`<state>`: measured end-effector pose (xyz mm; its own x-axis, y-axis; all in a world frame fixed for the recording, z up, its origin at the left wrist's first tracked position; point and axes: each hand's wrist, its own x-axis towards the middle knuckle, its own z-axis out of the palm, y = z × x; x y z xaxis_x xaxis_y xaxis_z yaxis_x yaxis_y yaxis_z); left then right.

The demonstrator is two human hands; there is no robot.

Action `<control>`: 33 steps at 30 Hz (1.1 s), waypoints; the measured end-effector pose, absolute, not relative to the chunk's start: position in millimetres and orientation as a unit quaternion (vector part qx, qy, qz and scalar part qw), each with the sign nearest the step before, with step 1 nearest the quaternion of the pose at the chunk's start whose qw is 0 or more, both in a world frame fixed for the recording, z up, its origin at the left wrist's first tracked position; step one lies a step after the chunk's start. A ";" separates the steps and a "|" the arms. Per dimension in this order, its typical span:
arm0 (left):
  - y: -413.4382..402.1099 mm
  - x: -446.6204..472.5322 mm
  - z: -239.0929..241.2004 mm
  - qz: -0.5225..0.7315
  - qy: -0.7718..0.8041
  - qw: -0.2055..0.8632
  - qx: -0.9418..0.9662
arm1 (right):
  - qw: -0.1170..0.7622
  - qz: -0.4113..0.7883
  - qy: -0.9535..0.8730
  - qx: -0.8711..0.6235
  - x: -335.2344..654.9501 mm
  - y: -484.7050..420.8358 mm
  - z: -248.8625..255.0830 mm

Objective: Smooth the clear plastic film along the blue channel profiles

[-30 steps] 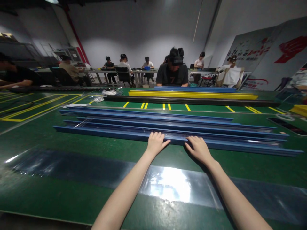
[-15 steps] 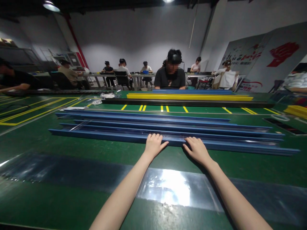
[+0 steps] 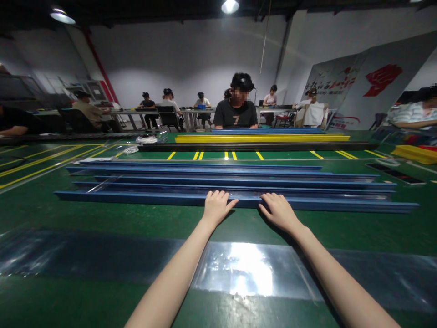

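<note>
Several long blue profiles lie side by side across the green table [image 3: 143,305]. On the nearest blue profile [image 3: 129,198], both hands rest near its middle, a short gap apart. My left hand [image 3: 216,208] has its fingers curled over the top edge, with the thumb pointing right along the near side. Likewise, my right hand [image 3: 278,210] hooks its fingers over that edge, its thumb at the near side. The fingertips are partly hidden behind the edge. Below the forearms, a long clear plastic sleeve [image 3: 235,269] lies flat and reflects the light.
Beyond the blue profiles are a black profile [image 3: 259,146] and a yellow profile [image 3: 262,139]. A phone [image 3: 396,174] and a yellow tray [image 3: 414,154] are at the right. A co-worker [image 3: 235,111] sits across the table. Crumpled clear plastic [image 3: 146,139] lies at the far left.
The view has shifted slightly and levelled, so the profiles appear a little further left. Both hands keep their places on the nearest blue profile.
</note>
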<state>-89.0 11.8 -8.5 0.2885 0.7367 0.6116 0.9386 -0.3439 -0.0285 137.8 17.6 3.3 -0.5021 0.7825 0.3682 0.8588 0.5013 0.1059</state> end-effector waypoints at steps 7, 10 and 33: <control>10.0 -84.1 -6.4 -0.242 -0.525 0.209 -0.789 | 0.144 -0.153 -0.854 -0.476 138.1 18.9 1.1; 9.7 -82.4 -6.6 -0.238 -0.522 0.209 -0.792 | 0.152 -0.155 -0.855 -0.471 138.8 20.3 -1.3; 8.6 -126.4 5.4 -0.186 -0.552 0.195 -0.789 | 0.176 -0.163 -0.844 -0.480 139.6 21.1 -0.8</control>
<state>-126.4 8.6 5.4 0.3223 0.7990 0.5077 0.9434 -0.3154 -0.1026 139.6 21.1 -0.8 -0.4770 0.7535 0.4523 0.8676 0.4858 0.1057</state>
